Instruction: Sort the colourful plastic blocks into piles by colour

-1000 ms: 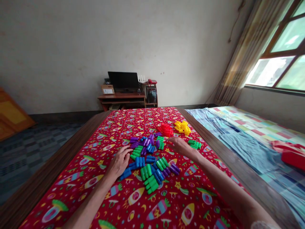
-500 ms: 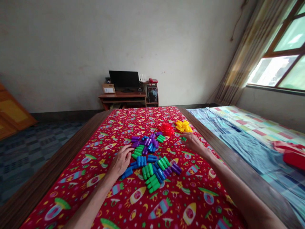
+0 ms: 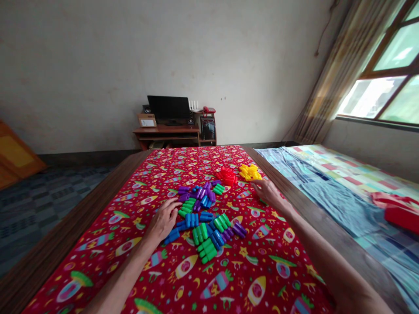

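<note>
My left hand [image 3: 165,219] rests on the red patterned cloth at the left edge of the block pile, fingers loosely bent and apart. Its fingertips lie beside a green toy block [image 3: 186,207] and near a blue block [image 3: 172,236]. Out to the right, my right hand [image 3: 266,192] is low over the cloth, just in front of a heap of yellow blocks [image 3: 250,172]. Its fingers point left, slightly curled, with nothing visible in them; their undersides are hidden. Red blocks [image 3: 227,176] sit left of the yellow heap. Purple blocks [image 3: 207,192] are mixed with blue and green ones between my hands.
The cloth [image 3: 183,288] covers a brown wooden table [image 3: 131,170]. Beyond its far end stands a desk [image 3: 166,129] with a monitor [image 3: 168,107]. A bed with checked sheets [image 3: 327,161] and a red item [image 3: 401,218] adjoins the right side.
My right hand has shifted slightly, and the small green patch by its fingertips no longer shows there. My left hand stays beside the green block. The whole view has drifted a little left.
</note>
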{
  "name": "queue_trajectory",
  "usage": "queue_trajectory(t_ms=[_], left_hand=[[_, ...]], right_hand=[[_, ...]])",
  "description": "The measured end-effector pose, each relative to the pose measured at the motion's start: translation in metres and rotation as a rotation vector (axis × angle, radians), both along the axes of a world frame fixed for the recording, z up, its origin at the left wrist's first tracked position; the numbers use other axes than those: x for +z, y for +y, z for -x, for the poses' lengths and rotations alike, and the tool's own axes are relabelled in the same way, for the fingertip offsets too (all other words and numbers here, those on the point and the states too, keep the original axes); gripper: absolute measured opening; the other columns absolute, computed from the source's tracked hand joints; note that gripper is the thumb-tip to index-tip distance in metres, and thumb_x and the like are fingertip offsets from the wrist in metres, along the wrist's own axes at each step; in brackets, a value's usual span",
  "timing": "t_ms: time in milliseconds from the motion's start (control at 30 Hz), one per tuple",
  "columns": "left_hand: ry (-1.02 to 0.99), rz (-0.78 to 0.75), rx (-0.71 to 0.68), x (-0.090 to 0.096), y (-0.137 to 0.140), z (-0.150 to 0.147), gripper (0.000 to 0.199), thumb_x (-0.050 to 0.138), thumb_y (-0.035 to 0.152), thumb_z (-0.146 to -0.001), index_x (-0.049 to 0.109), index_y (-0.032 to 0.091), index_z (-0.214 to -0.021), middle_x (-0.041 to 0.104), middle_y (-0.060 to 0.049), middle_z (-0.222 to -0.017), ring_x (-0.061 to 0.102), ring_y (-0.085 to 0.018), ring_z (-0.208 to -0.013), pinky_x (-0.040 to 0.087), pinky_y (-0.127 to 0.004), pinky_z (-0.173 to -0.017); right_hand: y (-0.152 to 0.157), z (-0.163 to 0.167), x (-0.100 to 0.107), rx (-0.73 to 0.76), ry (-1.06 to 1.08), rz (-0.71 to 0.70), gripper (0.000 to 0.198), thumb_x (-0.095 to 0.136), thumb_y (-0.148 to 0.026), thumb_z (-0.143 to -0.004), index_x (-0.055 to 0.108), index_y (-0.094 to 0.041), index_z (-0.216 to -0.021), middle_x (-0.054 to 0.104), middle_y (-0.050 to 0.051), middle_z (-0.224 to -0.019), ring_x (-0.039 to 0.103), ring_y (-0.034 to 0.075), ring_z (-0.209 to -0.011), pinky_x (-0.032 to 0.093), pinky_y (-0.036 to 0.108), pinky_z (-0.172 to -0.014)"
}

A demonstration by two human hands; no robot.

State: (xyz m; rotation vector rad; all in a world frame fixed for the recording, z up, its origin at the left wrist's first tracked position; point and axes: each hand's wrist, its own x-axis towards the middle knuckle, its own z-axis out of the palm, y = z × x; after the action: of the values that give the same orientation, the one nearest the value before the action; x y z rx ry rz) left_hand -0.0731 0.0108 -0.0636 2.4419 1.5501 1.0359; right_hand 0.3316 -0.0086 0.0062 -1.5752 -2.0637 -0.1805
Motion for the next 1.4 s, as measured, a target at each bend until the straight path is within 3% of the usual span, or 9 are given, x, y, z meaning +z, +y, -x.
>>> queue_trajectory(t_ms=[100, 200, 300, 400, 567, 800, 1000, 1200, 1400], left_hand=[[-0.001, -0.005, -0.005, 0.000, 0.000, 0.000, 0.036, 0.037, 0.030, -0.087, 0.069, 0.017, -0.099, 0.063, -0.011, -0.120, 0.062, -0.025, -0.109, 0.051, -0.041, -0.097], [0.005, -0.009, -0.010, 0.001, -0.001, 0.000, 0.035, 0.037, 0.029, -0.087, 0.069, 0.017, -0.099, 0.063, -0.012, -0.120, 0.061, -0.025, -0.109, 0.050, -0.041, -0.098], [0.002, -0.015, -0.007, 0.001, -0.002, 0.000, 0.035, 0.037, 0.029, -0.088, 0.069, 0.018, -0.098, 0.063, -0.011, -0.119, 0.061, -0.025, -0.109, 0.051, -0.041, -0.098], [0.002, -0.016, -0.026, 0.002, -0.003, 0.000, 0.036, 0.037, 0.032, -0.089, 0.068, 0.018, -0.100, 0.063, -0.011, -0.119, 0.061, -0.024, -0.109, 0.051, -0.040, -0.097], [-0.005, -0.023, -0.106, 0.001, -0.002, -0.002, 0.041, 0.041, 0.045, -0.090, 0.067, 0.018, -0.107, 0.066, -0.011, -0.115, 0.061, -0.025, -0.109, 0.050, -0.042, -0.098], [-0.037, -0.003, -0.135, 0.003, -0.002, -0.005, 0.042, 0.043, 0.050, -0.089, 0.067, 0.020, -0.106, 0.066, -0.010, -0.110, 0.062, -0.024, -0.105, 0.050, -0.040, -0.096], [-0.031, 0.005, -0.131, 0.006, -0.005, -0.005, 0.039, 0.037, 0.040, -0.092, 0.066, 0.019, -0.107, 0.067, -0.010, -0.107, 0.063, -0.022, -0.103, 0.050, -0.039, -0.095], [-0.006, 0.021, -0.124, 0.006, -0.005, -0.004, 0.038, 0.036, 0.036, -0.092, 0.066, 0.017, -0.107, 0.067, -0.011, -0.109, 0.062, -0.022, -0.105, 0.050, -0.039, -0.096], [-0.007, 0.023, -0.126, 0.009, -0.006, -0.004, 0.038, 0.036, 0.036, -0.091, 0.067, 0.018, -0.105, 0.067, -0.010, -0.110, 0.062, -0.023, -0.105, 0.050, -0.039, -0.097]], right_hand=[[0.018, 0.055, 0.004, 0.219, -0.086, 0.162, 0.025, 0.046, -0.018, -0.092, 0.069, -0.015, -0.102, 0.071, 0.008, -0.083, 0.063, 0.016, -0.072, 0.043, 0.024, -0.066], [0.034, 0.102, -0.004, 0.241, -0.170, 0.228, 0.027, 0.052, -0.020, -0.090, 0.064, -0.017, -0.114, 0.070, 0.011, -0.100, 0.063, 0.020, -0.090, 0.045, 0.027, -0.076], [0.039, 0.122, -0.010, 0.202, -0.219, 0.283, 0.031, 0.052, -0.019, -0.090, 0.060, -0.015, -0.119, 0.068, 0.013, -0.104, 0.062, 0.021, -0.094, 0.045, 0.028, -0.078], [0.031, 0.108, -0.008, 0.180, -0.198, 0.256, 0.028, 0.051, -0.017, -0.090, 0.059, -0.015, -0.116, 0.068, 0.011, -0.102, 0.061, 0.020, -0.094, 0.043, 0.026, -0.078], [0.008, 0.037, 0.001, 0.164, -0.189, 0.176, 0.017, 0.051, -0.008, -0.084, 0.063, -0.016, -0.095, 0.068, 0.009, -0.095, 0.060, 0.018, -0.091, 0.042, 0.027, -0.079], [-0.014, -0.040, -0.013, 0.171, -0.202, 0.165, 0.013, 0.049, -0.017, -0.088, 0.061, -0.018, -0.082, 0.066, 0.007, -0.086, 0.059, 0.018, -0.080, 0.046, 0.030, -0.077], [-0.029, 0.008, 0.011, 0.340, -0.047, 0.053, 0.024, 0.043, -0.028, -0.095, 0.062, -0.018, -0.085, 0.066, 0.011, -0.089, 0.060, 0.020, -0.085, 0.048, 0.034, -0.080], [-0.041, 0.088, 0.010, 0.772, 0.009, 0.335, 0.027, 0.056, -0.030, -0.091, 0.064, -0.018, -0.113, 0.070, 0.010, -0.099, 0.065, 0.020, -0.093, 0.050, 0.029, -0.080], [-0.045, 0.088, 0.006, 0.676, 0.128, 0.306, 0.026, 0.055, -0.018, -0.088, 0.066, -0.016, -0.112, 0.072, 0.009, -0.099, 0.067, 0.017, -0.084, 0.048, 0.025, -0.072]])
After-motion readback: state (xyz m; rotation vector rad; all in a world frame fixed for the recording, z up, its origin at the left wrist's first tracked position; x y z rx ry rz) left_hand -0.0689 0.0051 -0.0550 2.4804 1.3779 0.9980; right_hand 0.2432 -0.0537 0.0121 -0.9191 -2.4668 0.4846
